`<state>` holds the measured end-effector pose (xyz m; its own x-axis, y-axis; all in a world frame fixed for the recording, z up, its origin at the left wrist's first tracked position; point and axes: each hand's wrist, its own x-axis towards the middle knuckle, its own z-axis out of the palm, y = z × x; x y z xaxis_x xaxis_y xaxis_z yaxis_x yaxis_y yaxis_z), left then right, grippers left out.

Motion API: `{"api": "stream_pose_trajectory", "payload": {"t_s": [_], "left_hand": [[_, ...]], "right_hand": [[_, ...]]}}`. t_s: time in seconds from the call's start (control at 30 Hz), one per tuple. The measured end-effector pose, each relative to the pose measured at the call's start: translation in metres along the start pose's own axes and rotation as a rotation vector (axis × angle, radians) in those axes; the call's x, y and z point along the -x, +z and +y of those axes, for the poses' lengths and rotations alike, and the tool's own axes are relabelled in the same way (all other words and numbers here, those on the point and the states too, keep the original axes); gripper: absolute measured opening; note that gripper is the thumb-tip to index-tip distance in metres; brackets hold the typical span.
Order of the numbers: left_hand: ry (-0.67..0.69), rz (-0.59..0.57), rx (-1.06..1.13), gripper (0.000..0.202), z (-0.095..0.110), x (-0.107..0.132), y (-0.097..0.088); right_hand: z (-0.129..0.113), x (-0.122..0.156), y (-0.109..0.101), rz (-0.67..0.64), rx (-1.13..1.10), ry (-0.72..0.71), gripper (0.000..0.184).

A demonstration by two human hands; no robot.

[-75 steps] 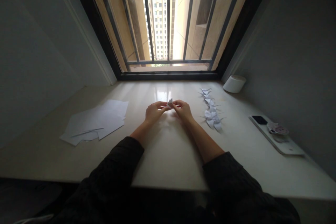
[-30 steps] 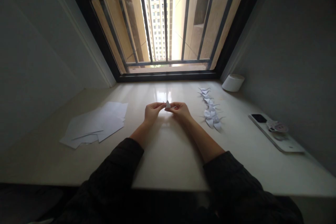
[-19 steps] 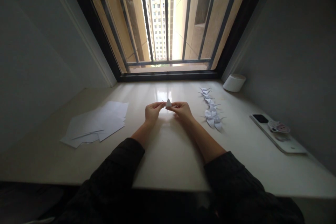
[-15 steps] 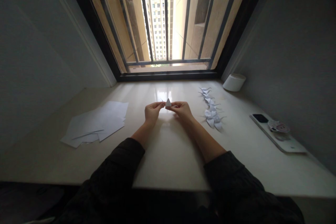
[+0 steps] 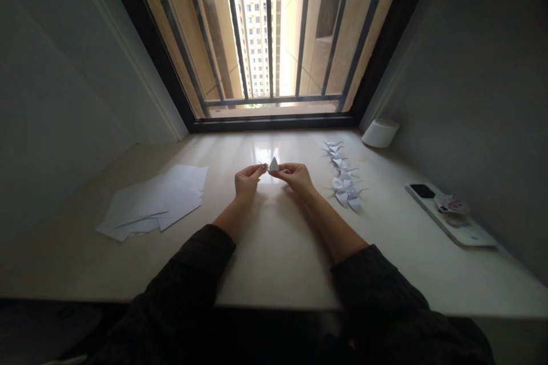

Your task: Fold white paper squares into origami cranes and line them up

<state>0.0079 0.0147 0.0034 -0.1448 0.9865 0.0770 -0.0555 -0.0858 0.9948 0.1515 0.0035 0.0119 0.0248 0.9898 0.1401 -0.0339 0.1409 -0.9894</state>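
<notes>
Between my two hands, above the middle of the white surface, is a small folded piece of white paper point(image 5: 274, 165) with a pointed top. My right hand point(image 5: 297, 178) pinches it from the right, thumb and fingers closed. From the left, my left hand point(image 5: 248, 181) pinches a thin end of the same paper. Right of my hands, a line of folded paper cranes point(image 5: 343, 185) with thin pointed ends runs away from me. Off to the left lie several loose sheets of white paper point(image 5: 171, 194), overlapping each other.
A phone in a pale case point(image 5: 449, 217), with a round grip on it, lies at the right by the wall. At the back right corner a white cylindrical object point(image 5: 380, 133) leans over. A dark-framed window point(image 5: 274, 124) with bars closes off the far side.
Both hands keep hold of the folded paper, with only a slight shift of the left fingers at its thin end. The whole view has shifted slightly.
</notes>
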Motion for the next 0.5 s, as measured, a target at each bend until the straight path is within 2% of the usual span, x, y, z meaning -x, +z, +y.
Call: {"api": "stream_pose_trajectory", "payload": {"t_s": [0.17, 0.5], "left_hand": [[-0.016, -0.045, 0.035, 0.034, -0.0001, -0.0029, -0.0024], [-0.086, -0.027, 0.076, 0.037, 0.0017, -0.0024, -0.0023]], "right_hand": [[0.002, 0.0004, 0.0012, 0.009, 0.004, -0.003, 0.043], [-0.0012, 0.0033, 0.0032, 0.0, 0.018, -0.01, 0.044]]}}
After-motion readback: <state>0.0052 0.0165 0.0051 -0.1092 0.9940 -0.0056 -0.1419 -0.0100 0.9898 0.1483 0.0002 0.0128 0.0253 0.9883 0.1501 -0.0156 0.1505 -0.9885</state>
